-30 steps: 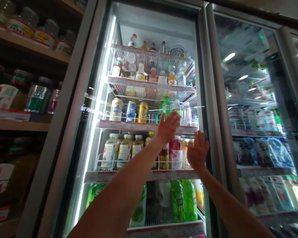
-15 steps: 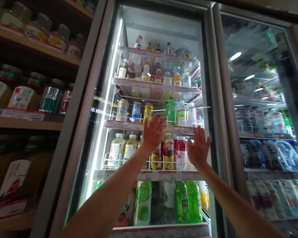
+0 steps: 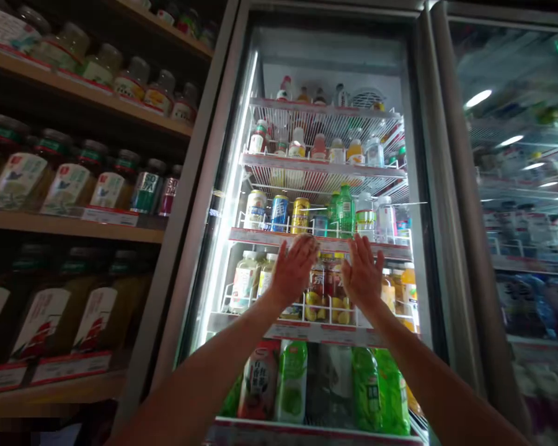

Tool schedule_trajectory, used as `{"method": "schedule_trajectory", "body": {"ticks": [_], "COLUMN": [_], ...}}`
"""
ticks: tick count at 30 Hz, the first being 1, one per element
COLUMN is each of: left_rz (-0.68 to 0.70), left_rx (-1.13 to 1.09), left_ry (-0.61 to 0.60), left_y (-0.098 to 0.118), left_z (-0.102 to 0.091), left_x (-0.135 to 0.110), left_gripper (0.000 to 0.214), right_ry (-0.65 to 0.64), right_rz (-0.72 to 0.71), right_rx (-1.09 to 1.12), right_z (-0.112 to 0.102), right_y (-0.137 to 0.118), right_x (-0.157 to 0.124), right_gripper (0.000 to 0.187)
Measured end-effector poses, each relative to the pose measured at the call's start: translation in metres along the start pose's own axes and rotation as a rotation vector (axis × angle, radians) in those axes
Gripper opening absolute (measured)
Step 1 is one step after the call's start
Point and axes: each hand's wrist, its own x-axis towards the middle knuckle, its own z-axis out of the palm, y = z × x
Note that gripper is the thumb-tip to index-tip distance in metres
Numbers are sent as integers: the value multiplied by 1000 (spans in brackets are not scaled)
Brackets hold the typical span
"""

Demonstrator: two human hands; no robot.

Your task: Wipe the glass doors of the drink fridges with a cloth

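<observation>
My left hand [image 3: 294, 271] is raised in front of a lit drinks fridge, fingers stretched and palm forward. Close to its right, my right hand [image 3: 363, 270] is held up the same way, fingers spread. Neither holds anything. Whether they touch the glass door I cannot tell. Behind them stand dark bottles with yellow fruit on their labels [image 3: 314, 297], partly hidden by the hands. Just above are a gold can [image 3: 300, 215], a blue can [image 3: 279, 212] and a green bottle [image 3: 346, 212] on a wire shelf.
Wooden shelves [image 3: 69, 224] with jars and bottles stand at the left. A metal door frame [image 3: 460, 204] separates this fridge from another glass-fronted fridge on the right. Green cartons and bottles [image 3: 292, 381] fill part of the lowest shelf.
The view has swung left, so the fridge sits further right. My right hand has moved left, closer to my left hand. My left hand is slightly lower against the shelves.
</observation>
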Motion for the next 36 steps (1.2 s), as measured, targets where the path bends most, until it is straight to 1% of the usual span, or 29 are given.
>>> {"method": "schedule_trajectory", "body": {"ticks": [1,2,3,4,6,7,8,9,10,13,14,15,16,19,20,21,22,23,26,27,28,29,31,32,33,34,35,36], "left_rz": [62,83,47,-45,-295,-393,-451,-452,-386,-18,54,60,-9,-380,-458,-488,-464,-395,-117,-68,-61,-103,-281,-369,-427,-441,-400,-310], "left_rx": [-13,-19,-15,-2,42,61,72,71,57,-15,-29,-31,-22,48,65,73,71,57,2,-5,-2,13,61,81,90,84,63,32], "left_ry": [-5,-14,-24,-31,-26,-20,-18,-20,-29,-82,-96,-106,-110,-58,-34,-19,-19,-33,-101,-114,-118,-114,-75,-46,-24,-18,-26,-49], "left_y": [0,-4,-10,-20,-38,-44,-45,-42,-35,-11,-9,-12,-20,-50,-55,-56,-52,-44,-20,-18,-20,-25,-41,-46,-48,-46,-40,-32], "left_z": [-2,-4,-8,-12,-21,-25,-27,-29,-29,-28,-28,-30,-32,-41,-42,-43,-43,-42,-40,-40,-41,-42,-46,-48,-49,-49,-49,-49], "left_x": [-4,-7,-9,-11,-15,-18,-22,-26,-31,-44,-47,-49,-49,-51,-52,-55,-58,-62,-73,-76,-78,-79,-81,-83,-85,-87,-89,-92], "left_gripper": [40,40,40,41,41,40,40,40,40,43,43,43,43,41,41,40,40,40,41,41,41,41,41,40,39,39,38,39], "right_ry": [3,8,10,9,6,4,3,4,4,5,2,-2,-8,-16,-15,-12,-8,-5,-5,-12,-19,-27,-37,-34,-29,-24,-19,-16], "right_rz": [-1,0,-2,-4,-6,-5,-3,0,5,18,19,20,21,38,49,61,72,81,88,79,66,51,26,23,24,30,36,40], "right_rx": [-3,-5,-6,-7,-11,-13,-13,-12,-9,0,2,3,4,4,4,4,6,9,18,21,23,25,25,25,24,25,27,31], "right_z": [-1,-1,-2,-2,-1,0,0,1,1,1,1,1,1,1,2,3,4,4,4,3,2,1,-1,-1,-1,-1,-1,-1], "right_y": [0,1,1,2,3,3,3,3,3,4,4,4,4,3,2,1,0,-1,-5,-6,-8,-9,-11,-13,-14,-16,-17,-18], "right_x": [0,0,0,0,-1,-1,-2,-2,-2,-3,-3,-3,-3,-4,-4,-5,-6,-7,-14,-18,-21,-25,-32,-35,-38,-40,-42,-43], "right_gripper": [47,47,47,47,47,48,49,50,51,50,49,49,49,51,52,52,53,53,54,54,53,53,53,53,53,53,53,53]}}
